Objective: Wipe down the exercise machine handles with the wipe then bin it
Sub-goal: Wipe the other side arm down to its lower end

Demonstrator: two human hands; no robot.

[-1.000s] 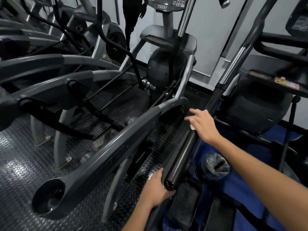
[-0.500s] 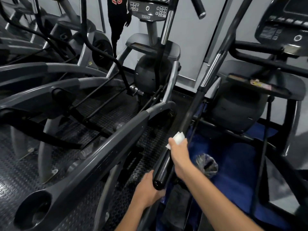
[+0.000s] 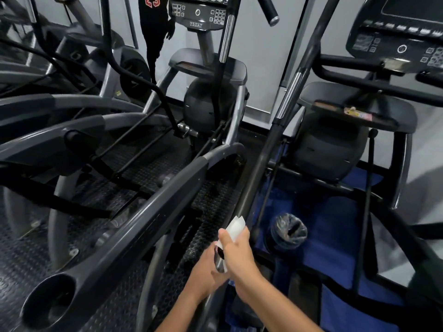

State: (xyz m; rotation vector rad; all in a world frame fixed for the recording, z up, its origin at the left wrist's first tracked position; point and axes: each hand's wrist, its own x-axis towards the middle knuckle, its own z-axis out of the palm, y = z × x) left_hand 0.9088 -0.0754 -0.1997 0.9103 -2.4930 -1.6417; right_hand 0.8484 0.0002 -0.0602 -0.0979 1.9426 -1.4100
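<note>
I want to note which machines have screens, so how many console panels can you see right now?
2. One console panel sits at top centre, on the machine ahead. The other console panel is at the upper right, cut by the frame edge. The machines on the left may have theirs out of view.

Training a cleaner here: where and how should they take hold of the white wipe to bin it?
Take the white wipe by its free upper corner, which sticks up above the right hand beside the long black handle bar. Pinch from above; the rest is wrapped inside that hand.
</note>
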